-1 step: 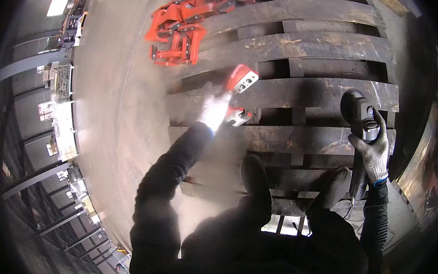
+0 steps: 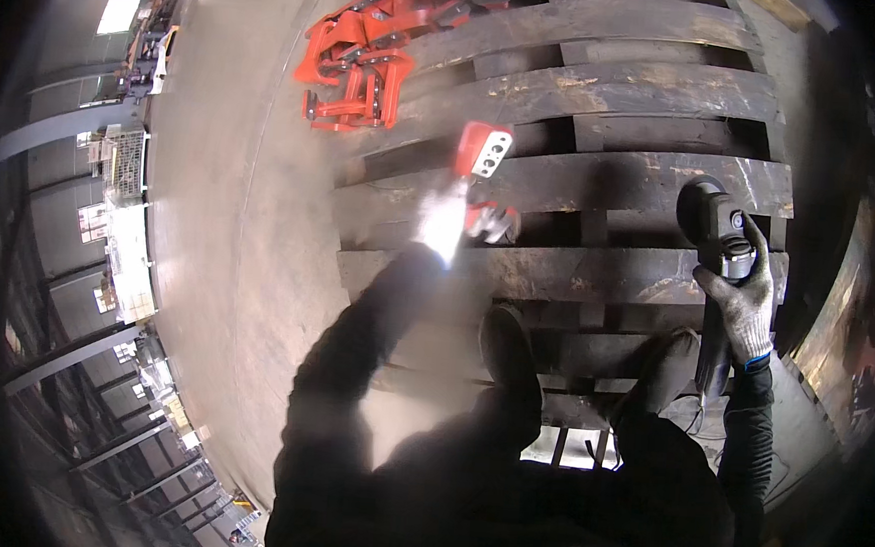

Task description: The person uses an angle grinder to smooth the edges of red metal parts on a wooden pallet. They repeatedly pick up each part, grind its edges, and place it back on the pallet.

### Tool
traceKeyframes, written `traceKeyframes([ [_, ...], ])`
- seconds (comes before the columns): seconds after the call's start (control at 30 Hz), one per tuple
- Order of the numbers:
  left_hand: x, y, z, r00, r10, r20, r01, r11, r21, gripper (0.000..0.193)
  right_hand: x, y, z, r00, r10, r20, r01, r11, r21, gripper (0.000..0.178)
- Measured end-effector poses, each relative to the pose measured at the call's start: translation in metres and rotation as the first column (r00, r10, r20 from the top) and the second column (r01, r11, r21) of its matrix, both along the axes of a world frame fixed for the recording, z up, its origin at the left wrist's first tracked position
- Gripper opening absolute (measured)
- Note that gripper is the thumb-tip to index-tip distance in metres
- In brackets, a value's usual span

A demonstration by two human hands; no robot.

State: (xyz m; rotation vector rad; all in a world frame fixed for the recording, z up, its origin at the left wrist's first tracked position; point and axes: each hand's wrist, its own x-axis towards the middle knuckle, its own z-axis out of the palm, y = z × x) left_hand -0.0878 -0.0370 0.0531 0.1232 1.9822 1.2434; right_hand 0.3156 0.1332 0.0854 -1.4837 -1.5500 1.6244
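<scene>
A red metal part with a bare, holed silver end face is in my left hand, above the pallet's left side. Strong glare washes out that glove, so the separate fingers are hard to make out. The part's lower end shows to the right of the hand, blurred. On the right, my gloved right hand is closed round a black angle grinder. The grinder's round disc end points away from me, over the pallet's right side, and its body runs back under my wrist.
Beneath both hands lies a dark slatted wooden pallet with open gaps. Several similar red metal parts are heaped at its far left. My shoes are at its near side. A cable trails near the right leg.
My left hand has turned the red part slightly, and its holed face now stands more upright. The left forearm has shifted a little to the right. The grinder has hardly moved.
</scene>
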Motion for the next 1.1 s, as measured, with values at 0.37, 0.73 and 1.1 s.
traceKeyframes([
  [0.37,0.111,0.066,-0.080,0.916,-0.346,-0.201,0.183,0.808,-0.559,0.090,0.029,-0.019,0.026,0.999,-0.030,0.035,0.027,0.995,0.099,0.089],
  [0.73,0.029,0.076,-0.020,-0.232,-0.480,-0.846,0.631,0.587,-0.506,0.059,0.036,-0.018,0.021,0.994,-0.038,0.107,0.018,0.984,0.179,0.089],
  [1.1,0.010,0.154,-0.040,-0.491,-0.796,-0.354,0.607,-0.021,-0.795,0.029,0.030,-0.015,0.000,0.999,-0.015,0.051,0.010,0.994,0.107,0.090],
])
